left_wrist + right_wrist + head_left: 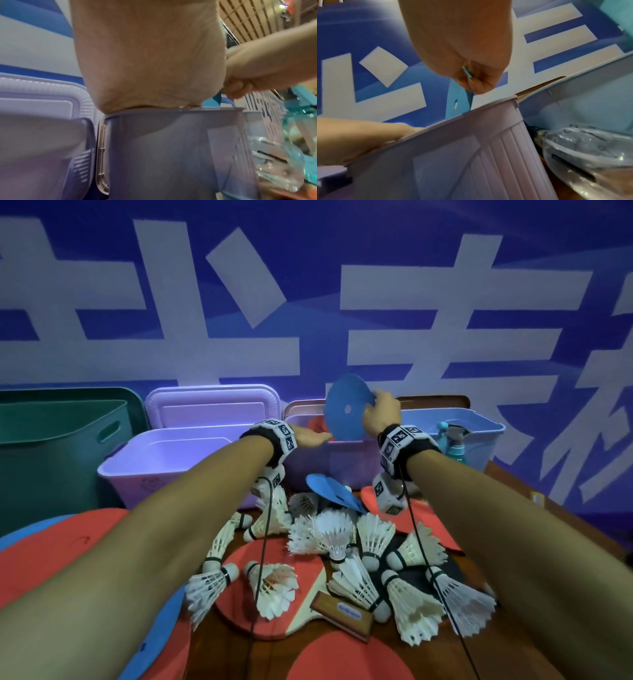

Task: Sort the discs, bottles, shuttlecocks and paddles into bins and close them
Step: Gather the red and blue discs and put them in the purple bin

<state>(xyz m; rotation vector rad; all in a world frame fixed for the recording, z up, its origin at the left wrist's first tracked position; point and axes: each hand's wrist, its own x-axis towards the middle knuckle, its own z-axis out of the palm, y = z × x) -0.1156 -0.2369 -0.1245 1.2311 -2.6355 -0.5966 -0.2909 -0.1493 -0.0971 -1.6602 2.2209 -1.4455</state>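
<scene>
My right hand (380, 414) pinches the edge of a blue disc (347, 409) and holds it upright over the middle purple bin (342, 463), which has red discs inside. In the right wrist view the blue disc (455, 102) dips behind the bin's rim (471, 112). My left hand (310, 437) lies flat with straight fingers on that bin's front rim, holding nothing. Several white shuttlecocks (337, 537) lie heaped on the table over a red paddle (291, 601). Another blue disc (330, 489) leans against the bin's front.
A green bin (58, 446) stands at the far left and an open lilac bin (161, 460) with its lid (212, 405) behind it. The light blue bin (479, 436) on the right holds a spray bottle (454, 443). Red and blue discs (68, 546) lie at the near left.
</scene>
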